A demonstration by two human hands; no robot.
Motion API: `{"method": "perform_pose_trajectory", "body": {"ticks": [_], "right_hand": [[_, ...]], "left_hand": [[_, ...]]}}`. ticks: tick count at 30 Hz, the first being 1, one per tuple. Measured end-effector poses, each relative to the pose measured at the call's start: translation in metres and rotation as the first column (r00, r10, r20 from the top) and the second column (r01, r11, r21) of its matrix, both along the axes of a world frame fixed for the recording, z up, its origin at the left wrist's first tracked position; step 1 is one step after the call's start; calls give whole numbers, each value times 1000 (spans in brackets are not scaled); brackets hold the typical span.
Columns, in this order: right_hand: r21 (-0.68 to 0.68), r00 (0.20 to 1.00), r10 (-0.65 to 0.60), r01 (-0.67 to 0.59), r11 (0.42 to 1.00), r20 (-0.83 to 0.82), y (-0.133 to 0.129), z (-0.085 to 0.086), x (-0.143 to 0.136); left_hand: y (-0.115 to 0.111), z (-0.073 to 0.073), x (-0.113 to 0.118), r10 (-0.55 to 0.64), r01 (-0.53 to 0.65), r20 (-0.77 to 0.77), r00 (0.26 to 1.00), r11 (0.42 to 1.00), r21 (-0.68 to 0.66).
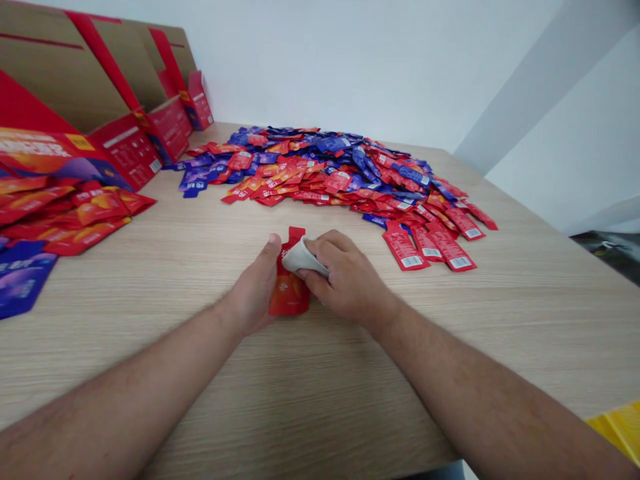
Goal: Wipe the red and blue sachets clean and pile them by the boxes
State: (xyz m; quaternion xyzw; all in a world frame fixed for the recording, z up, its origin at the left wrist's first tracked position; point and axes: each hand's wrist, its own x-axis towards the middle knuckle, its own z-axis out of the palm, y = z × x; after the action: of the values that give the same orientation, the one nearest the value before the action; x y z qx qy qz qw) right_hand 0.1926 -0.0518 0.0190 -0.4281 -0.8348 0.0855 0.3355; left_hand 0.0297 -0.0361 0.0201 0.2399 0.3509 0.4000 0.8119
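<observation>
At the centre of the frame, the left hand (pixel 255 287) grips a red spouted sachet (pixel 289 303) along its left edge, while the right hand (pixel 345 273) pinches a folded white cloth (pixel 301 256) over its front. Pressing too hard might crease the sachet or twist it loose from the left hand. Its film looks smooth and pliable, necked at the top; the cloth is matt. Red and blue-purple sachets (pixel 300 177) heap across the upper middle of the wood-grain table (pixel 300 407).
</observation>
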Motion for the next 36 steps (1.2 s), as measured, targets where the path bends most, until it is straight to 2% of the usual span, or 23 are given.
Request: {"method": "perform_pose_trajectory", "body": {"ticks": [3, 8, 12, 17, 22, 26, 28, 31, 36], "right_hand": [[18, 996, 84, -85, 996, 20, 0, 0, -1], [-13, 999, -39, 39, 999, -19, 1, 0, 1], [26, 997, 79, -79, 997, 10, 0, -1, 1], [-15, 999, -30, 30, 999, -15, 2, -3, 3], [28, 991, 127, -128, 991, 48, -1, -2, 3], [34, 999, -37, 36, 999, 5, 1, -3, 5], [63, 999, -34, 34, 997, -2, 0, -3, 4], [97, 999, 38, -41, 994, 37, -1, -1, 3], [104, 991, -136, 136, 985, -4, 4, -2, 9]], "left_hand": [[0, -1, 1, 12, -12, -3, 1000, 1000, -19], [0, 0, 2, -22, 22, 21, 1000, 1000, 4], [0, -1, 1, -18, 18, 14, 1000, 1000, -13], [1, -4, 1, -20, 19, 45, 999, 1000, 23], [1, -8, 2, -8, 7, 42, 999, 999, 33], [3, -12, 0, -57, 56, 11, 998, 997, 50], [3, -13, 0, -53, 54, -6, 999, 996, 67], [2, -13, 0, -37, 37, 3, 999, 993, 112], [2, -12, -2, -129, 135, -83, 988, 988, 72]]}}
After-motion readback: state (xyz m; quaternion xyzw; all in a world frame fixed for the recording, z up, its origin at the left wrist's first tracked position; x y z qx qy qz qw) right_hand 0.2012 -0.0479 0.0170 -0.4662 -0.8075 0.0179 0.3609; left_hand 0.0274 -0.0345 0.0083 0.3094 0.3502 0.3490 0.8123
